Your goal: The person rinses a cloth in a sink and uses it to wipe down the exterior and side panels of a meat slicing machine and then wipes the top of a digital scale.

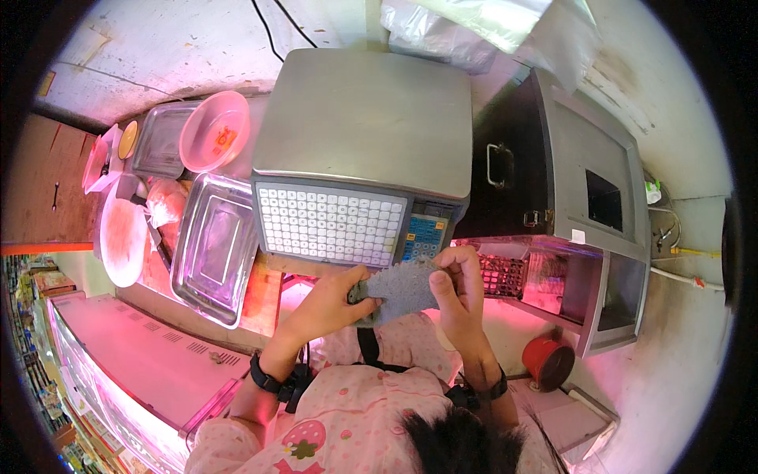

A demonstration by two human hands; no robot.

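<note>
A grey cleaning cloth with a rough, tufted surface is stretched between my two hands, close in front of my body. My left hand pinches its left end between thumb and fingers. At the upper right end, the fingers of my right hand grip it. Just beyond the cloth stands a commercial weighing scale with a flat metal platform. Its panel of white keys faces me, and a smaller blue keypad sits to the right, partly hidden by the cloth and my right hand.
Left of the scale are a metal tray, a pink basin, a round cutting board and a knife. A dark metal cabinet borders the right. A red bucket stands low right; a pink-lit display case lies left.
</note>
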